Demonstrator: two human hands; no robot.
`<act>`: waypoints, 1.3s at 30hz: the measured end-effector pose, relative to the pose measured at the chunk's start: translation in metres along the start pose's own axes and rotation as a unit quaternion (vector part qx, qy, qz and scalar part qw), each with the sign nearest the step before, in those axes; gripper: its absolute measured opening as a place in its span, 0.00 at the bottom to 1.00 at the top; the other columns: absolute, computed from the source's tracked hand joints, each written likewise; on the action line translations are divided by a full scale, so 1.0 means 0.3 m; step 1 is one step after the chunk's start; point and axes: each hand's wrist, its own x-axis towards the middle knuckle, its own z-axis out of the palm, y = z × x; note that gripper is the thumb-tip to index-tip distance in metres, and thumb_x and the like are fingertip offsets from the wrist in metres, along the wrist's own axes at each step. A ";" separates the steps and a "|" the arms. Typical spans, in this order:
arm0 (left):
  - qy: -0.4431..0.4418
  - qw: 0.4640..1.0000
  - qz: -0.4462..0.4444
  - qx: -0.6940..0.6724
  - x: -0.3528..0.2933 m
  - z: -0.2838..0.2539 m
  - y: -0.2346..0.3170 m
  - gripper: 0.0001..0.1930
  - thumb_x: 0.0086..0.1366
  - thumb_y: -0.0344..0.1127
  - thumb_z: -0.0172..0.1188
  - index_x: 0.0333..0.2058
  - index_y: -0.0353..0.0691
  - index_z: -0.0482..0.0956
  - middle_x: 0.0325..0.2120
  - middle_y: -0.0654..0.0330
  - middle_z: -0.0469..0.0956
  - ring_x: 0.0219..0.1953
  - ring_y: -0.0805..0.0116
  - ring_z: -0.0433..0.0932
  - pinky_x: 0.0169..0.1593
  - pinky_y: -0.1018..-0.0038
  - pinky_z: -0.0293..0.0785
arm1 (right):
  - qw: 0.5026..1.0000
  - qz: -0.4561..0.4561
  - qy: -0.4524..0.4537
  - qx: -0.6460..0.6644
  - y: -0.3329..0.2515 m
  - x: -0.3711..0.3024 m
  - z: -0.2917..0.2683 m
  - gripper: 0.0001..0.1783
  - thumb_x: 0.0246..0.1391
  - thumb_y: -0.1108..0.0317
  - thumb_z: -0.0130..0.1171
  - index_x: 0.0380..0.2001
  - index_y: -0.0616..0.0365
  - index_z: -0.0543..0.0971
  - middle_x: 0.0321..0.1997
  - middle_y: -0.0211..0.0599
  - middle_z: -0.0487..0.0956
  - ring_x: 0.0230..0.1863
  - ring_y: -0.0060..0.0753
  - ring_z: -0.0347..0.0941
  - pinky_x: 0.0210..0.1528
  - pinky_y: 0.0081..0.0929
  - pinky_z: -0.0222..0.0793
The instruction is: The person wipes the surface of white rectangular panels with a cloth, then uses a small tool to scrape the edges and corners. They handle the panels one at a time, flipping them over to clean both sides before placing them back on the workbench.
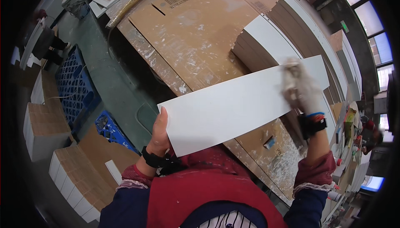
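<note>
A long white board [233, 107] lies slantwise in front of me, its left end close to my body and its right end over stacked boards. My left hand [160, 133] is closed around the near left end, thumb along the edge. At the far right end, my right hand [300, 86], in a pale glove or with a pale cloth, is over the upper face. Motion smears its fingers, so I cannot make out whether it holds anything. Each wrist has a black band; a blue band also circles the right one.
A cardboard-covered table [187, 36] with white flakes spreads beneath. White-topped stacked boards [271, 40] stand on its right. A small blue-grey block [270, 142] lies near white crumbs. Left on the floor are blue plastic pallets [75, 88] and more board stacks [77, 178]. A person [48, 40] stands far left.
</note>
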 end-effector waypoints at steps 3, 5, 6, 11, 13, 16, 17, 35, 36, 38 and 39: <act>-0.021 0.999 -0.002 0.031 0.020 0.020 0.027 0.31 0.69 0.54 0.31 0.56 0.31 0.61 0.51 0.51 0.69 0.52 0.62 0.70 0.55 0.68 0.66 | 0.986 0.152 -0.010 0.069 0.225 -0.015 -0.031 0.30 0.51 0.68 0.53 0.58 0.50 0.60 0.43 0.38 0.74 0.38 0.33 0.72 0.43 0.27 0.68; -0.014 1.000 -0.006 0.023 0.033 0.041 0.023 0.32 0.69 0.55 0.31 0.56 0.31 0.61 0.51 0.51 0.69 0.53 0.61 0.69 0.55 0.67 0.66 | 0.996 0.073 0.050 -0.020 0.173 -0.043 0.020 0.26 0.48 0.69 0.54 0.54 0.54 0.65 0.41 0.40 0.73 0.35 0.35 0.71 0.44 0.26 0.68; 0.004 1.000 -0.007 0.014 0.021 0.032 0.017 0.33 0.69 0.56 0.31 0.56 0.31 0.60 0.52 0.51 0.68 0.53 0.61 0.69 0.56 0.67 0.65 | 0.995 -0.050 0.088 -0.011 0.044 -0.084 0.011 0.26 0.47 0.65 0.56 0.51 0.56 0.66 0.34 0.37 0.72 0.28 0.32 0.71 0.32 0.26 0.69; 0.041 0.995 -0.038 -0.087 0.019 0.058 0.007 0.39 0.65 0.65 0.32 0.59 0.32 0.57 0.56 0.49 0.63 0.57 0.55 0.64 0.60 0.60 0.58 | 0.918 -0.362 -0.051 0.156 -0.477 -0.306 -0.012 0.13 0.47 0.67 0.52 0.38 0.55 0.69 0.27 0.38 0.73 0.28 0.38 0.74 0.21 0.32 0.70; 0.053 0.997 -0.031 -0.056 0.011 0.077 0.030 0.38 0.65 0.64 0.33 0.58 0.34 0.59 0.54 0.52 0.66 0.54 0.58 0.67 0.58 0.64 0.61 | 0.887 -0.350 -0.198 0.227 -0.445 -0.352 -0.021 0.14 0.48 0.65 0.51 0.41 0.53 0.69 0.27 0.40 0.74 0.31 0.39 0.75 0.21 0.32 0.70; 0.030 0.999 -0.023 -0.038 0.019 0.078 0.072 0.34 0.67 0.60 0.35 0.56 0.35 0.61 0.50 0.55 0.68 0.50 0.62 0.70 0.52 0.69 0.68 | 0.951 -0.207 -0.184 0.139 -0.260 -0.481 0.063 0.17 0.50 0.60 0.51 0.46 0.43 0.68 0.28 0.39 0.75 0.29 0.40 0.76 0.22 0.31 0.71; 0.033 0.999 -0.025 -0.033 0.022 0.083 0.077 0.32 0.67 0.59 0.35 0.56 0.36 0.61 0.50 0.55 0.68 0.50 0.62 0.70 0.51 0.69 0.68 | 0.954 -0.189 -0.091 0.213 -0.115 -0.550 0.207 0.20 0.51 0.58 0.51 0.49 0.40 0.68 0.29 0.36 0.75 0.27 0.39 0.75 0.24 0.30 0.71; 0.020 0.995 -0.099 0.020 -0.031 -0.050 -0.022 0.27 0.61 0.42 0.47 0.56 0.32 0.61 0.52 0.50 0.68 0.53 0.54 0.68 0.56 0.59 0.65 | 0.839 0.411 0.281 0.219 0.390 -0.938 0.441 0.29 0.55 0.51 0.48 0.53 0.62 0.68 0.49 0.52 0.72 0.51 0.49 0.68 0.56 0.37 0.60; 0.025 0.994 -0.107 0.017 -0.026 -0.062 -0.027 0.27 0.61 0.42 0.47 0.56 0.32 0.61 0.52 0.50 0.68 0.53 0.54 0.68 0.56 0.59 0.65 | 0.830 0.438 0.283 0.197 0.421 -1.015 0.454 0.28 0.55 0.51 0.48 0.51 0.63 0.70 0.49 0.51 0.73 0.52 0.49 0.68 0.56 0.36 0.60; 0.027 0.993 -0.105 0.036 -0.019 -0.116 -0.042 0.27 0.61 0.42 0.48 0.56 0.32 0.61 0.52 0.49 0.68 0.53 0.54 0.68 0.56 0.58 0.65 | 0.810 0.490 0.267 0.180 0.483 -1.152 0.493 0.26 0.55 0.52 0.48 0.49 0.63 0.72 0.49 0.49 0.73 0.52 0.48 0.68 0.56 0.35 0.60; 0.023 0.994 -0.095 0.058 -0.018 -0.166 -0.060 0.27 0.61 0.42 0.48 0.56 0.32 0.61 0.52 0.49 0.68 0.53 0.54 0.68 0.56 0.58 0.65 | 0.798 0.516 0.250 0.184 0.512 -1.211 0.511 0.26 0.55 0.52 0.49 0.48 0.62 0.72 0.48 0.49 0.73 0.52 0.48 0.68 0.55 0.35 0.61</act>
